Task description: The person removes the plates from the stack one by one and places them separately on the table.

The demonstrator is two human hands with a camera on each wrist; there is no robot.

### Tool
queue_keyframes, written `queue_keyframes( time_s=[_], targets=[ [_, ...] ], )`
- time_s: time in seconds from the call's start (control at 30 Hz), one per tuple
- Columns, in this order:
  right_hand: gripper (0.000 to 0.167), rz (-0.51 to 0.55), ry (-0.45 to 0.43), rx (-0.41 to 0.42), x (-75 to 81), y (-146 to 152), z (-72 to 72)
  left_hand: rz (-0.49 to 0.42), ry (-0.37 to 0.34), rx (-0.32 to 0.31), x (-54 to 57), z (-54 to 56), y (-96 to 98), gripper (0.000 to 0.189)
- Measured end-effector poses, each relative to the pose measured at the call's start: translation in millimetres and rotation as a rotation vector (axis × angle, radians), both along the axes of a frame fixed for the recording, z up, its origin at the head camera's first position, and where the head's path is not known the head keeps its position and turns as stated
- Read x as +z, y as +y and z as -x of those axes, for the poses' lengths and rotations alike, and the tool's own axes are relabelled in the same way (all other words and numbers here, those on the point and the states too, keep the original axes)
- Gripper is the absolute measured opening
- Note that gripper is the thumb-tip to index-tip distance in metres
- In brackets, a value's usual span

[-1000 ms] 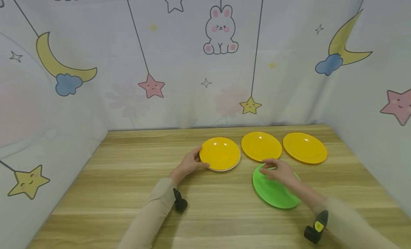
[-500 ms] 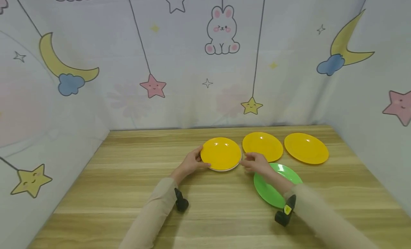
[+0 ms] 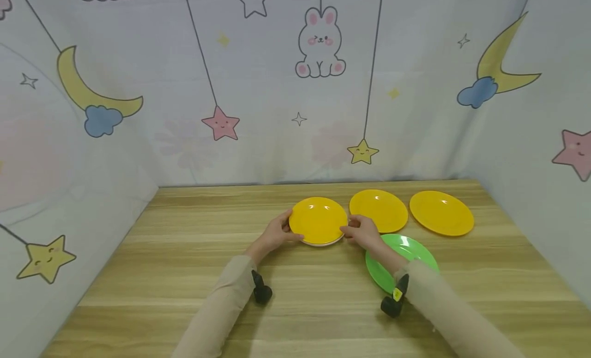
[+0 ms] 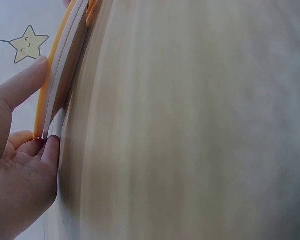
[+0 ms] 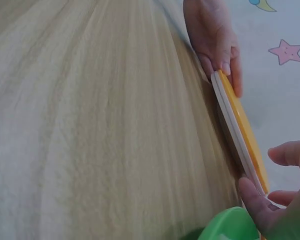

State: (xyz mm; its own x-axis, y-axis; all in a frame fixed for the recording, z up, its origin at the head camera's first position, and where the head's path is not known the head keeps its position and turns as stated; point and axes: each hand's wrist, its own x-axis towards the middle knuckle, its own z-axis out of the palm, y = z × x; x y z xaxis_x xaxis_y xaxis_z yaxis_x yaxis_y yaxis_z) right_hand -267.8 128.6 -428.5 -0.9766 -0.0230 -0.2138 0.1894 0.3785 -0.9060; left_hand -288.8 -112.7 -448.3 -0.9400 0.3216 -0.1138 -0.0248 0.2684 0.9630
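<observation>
At the middle of the table's far part is a stack of plates, a yellow plate on top and pale rims under it. My left hand grips the stack's left edge, its thumb on the yellow face and fingers below the rim. At the opposite edge is my right hand. In the right wrist view its fingers meet the rim from below and the side, while the thumb stands a little off the yellow face.
To the right of the stack lie two more yellow plates, one closer and one farther. A green plate lies in front of them, partly covered by the right forearm. Printed cloth hangs behind the wooden table.
The right hand has moved left from over the green plate to the right edge of the stack. My left hand has kept its grip on the left edge.
</observation>
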Motion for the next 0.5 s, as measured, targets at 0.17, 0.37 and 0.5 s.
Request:
queue_keyframes(
  time_s=[0.17,0.37,0.5],
  targets=[
    [0.055,0.012,0.017,0.011,-3.9,-0.3,3.7,0.013,0.014,0.017,-6.7,3.7,2.0,0.088],
    [0.055,0.016,0.045,0.013,-10.6,-3.4,6.6,0.033,0.051,0.005,-4.1,4.8,1.2,0.085],
    [0.056,0.026,0.051,0.002,-10.1,-4.9,5.7,0.095,0.081,0.019,-1.5,7.4,1.3,0.079]
  ],
)
